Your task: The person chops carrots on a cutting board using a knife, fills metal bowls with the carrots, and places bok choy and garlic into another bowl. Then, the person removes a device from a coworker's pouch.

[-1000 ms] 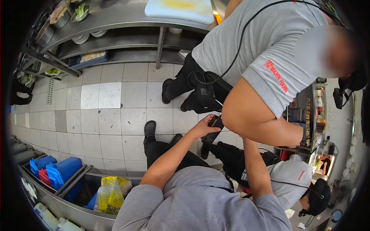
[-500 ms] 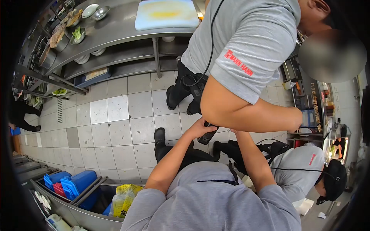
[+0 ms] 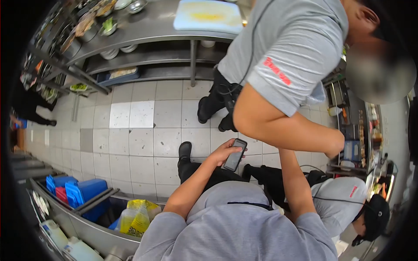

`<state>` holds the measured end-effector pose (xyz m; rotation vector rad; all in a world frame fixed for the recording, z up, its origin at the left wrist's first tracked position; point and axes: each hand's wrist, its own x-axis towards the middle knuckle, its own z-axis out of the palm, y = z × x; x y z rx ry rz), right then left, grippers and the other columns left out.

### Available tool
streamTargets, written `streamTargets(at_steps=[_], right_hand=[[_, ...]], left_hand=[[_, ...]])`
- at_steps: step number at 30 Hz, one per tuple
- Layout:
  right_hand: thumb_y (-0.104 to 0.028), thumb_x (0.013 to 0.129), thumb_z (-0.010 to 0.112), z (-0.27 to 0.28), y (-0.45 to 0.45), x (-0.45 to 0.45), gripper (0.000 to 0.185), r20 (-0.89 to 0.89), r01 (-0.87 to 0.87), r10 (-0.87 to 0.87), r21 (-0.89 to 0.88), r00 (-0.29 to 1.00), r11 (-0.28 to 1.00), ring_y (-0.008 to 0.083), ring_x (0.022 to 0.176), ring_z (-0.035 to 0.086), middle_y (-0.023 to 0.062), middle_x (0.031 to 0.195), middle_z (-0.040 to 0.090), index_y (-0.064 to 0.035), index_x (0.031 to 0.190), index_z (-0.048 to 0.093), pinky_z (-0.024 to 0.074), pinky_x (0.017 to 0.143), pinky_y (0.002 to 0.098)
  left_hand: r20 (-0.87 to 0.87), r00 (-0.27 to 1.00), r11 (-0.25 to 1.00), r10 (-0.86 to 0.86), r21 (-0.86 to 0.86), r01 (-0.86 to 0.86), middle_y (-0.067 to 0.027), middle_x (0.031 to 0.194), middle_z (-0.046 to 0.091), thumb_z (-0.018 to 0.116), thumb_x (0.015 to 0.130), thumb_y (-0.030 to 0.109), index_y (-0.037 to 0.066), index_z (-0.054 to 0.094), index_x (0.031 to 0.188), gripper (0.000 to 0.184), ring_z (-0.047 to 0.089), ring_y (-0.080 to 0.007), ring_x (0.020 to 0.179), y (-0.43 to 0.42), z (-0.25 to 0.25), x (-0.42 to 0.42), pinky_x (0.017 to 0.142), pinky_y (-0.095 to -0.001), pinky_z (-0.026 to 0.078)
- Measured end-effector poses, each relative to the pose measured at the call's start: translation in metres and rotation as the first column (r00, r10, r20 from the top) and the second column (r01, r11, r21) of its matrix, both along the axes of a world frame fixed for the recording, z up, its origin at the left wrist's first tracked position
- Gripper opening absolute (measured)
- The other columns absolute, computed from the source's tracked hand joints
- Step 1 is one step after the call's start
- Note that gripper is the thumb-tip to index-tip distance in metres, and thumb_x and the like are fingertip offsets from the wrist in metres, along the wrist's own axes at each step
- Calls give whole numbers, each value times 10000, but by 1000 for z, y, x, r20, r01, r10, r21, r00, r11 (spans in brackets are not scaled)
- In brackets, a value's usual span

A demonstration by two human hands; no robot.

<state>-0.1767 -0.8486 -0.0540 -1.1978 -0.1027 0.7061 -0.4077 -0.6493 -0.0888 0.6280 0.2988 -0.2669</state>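
Note:
My left hand [image 3: 225,152] is closed around a black smartphone [image 3: 235,155], its screen facing up and my thumb lying over it. Fingertips show along the phone's far edge. My right forearm [image 3: 292,176] reaches forward, but the hand at its end is hidden behind the bent arm [image 3: 283,135] of a co-worker in a grey shirt [image 3: 300,56]. Whether that hand holds or touches anything does not show.
Beyond the tiled floor [image 3: 141,139] stands a steel table [image 3: 152,26] with a white cutting board [image 3: 208,16]. Blue bins [image 3: 89,193] and a yellow bag [image 3: 138,217] sit at the left in a steel counter. Another person in a black cap [image 3: 376,217] bends at the right.
The phone has turned so its screen faces up, with my thumb now over it. The view has shifted slightly, and my right hand has gone fully behind the co-worker's arm.

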Motion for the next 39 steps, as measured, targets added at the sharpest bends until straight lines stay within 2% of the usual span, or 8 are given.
streamTargets(at_steps=[4,6,9,15,22,27,35,39], right_hand=[[-374,985,531,-1,31,-31,574,-36,11,-5,174,999,985,215,1214,484,72,1445,431,-138,1473,343,468,904,375],[-247,961,626,38,66,-58,526,18,66,-70,179,997,982,162,1015,616,55,1325,544,-149,1425,399,556,685,312],[-164,891,716,97,105,-87,661,215,-23,67,-204,974,979,169,1151,536,17,1399,484,-180,1456,373,515,811,355],[-263,874,744,32,69,-62,700,-15,22,-25,-188,1000,982,194,1141,547,35,1412,472,-185,1462,372,513,819,375],[-274,874,742,14,35,-88,637,128,44,10,-410,992,911,217,1123,583,63,1326,550,-134,1416,438,506,887,422],[-147,806,791,103,88,-149,528,201,-50,205,-586,958,809,196,1129,564,84,1250,594,-20,1271,575,487,903,345],[-154,733,857,91,91,-173,577,389,-19,417,-711,822,703,201,1159,570,123,1225,627,-8,1235,613,491,902,327],[-187,686,880,100,115,-208,720,484,233,149,-640,863,732,273,1127,581,142,1242,589,11,1282,529,477,936,363]], left_hand=[[-29,972,968,232,-86,-234,-115,1104,628,589,952,161,82,435,1314,401,667,-242,901,2,10,12,785,-388,577],[-58,950,947,305,-88,-309,-108,1074,624,580,956,161,81,441,1298,378,668,-238,892,7,21,19,779,-384,579],[-65,925,919,374,-111,-379,-78,1046,605,582,962,172,87,460,1263,336,658,-207,928,9,27,35,783,-348,568],[39,810,810,585,-54,-583,-65,1135,600,700,916,220,52,469,1276,459,604,-135,991,12,50,71,837,-299,522],[-8,865,860,501,-106,-499,-92,1191,589,685,924,221,6,413,1337,539,593,-162,1066,35,55,69,904,-307,496],[37,930,925,367,95,-368,-85,1230,545,684,908,183,35,286,1443,683,541,-155,1107,31,64,74,938,-311,464],[-87,959,945,270,-164,-281,-86,1219,557,676,927,181,90,392,1302,479,573,-192,1113,46,55,67,934,-353,491],[-76,983,969,164,-171,-175,-81,1243,559,665,947,266,109,410,1270,441,570,-219,1154,51,51,51,981,-405,477]])
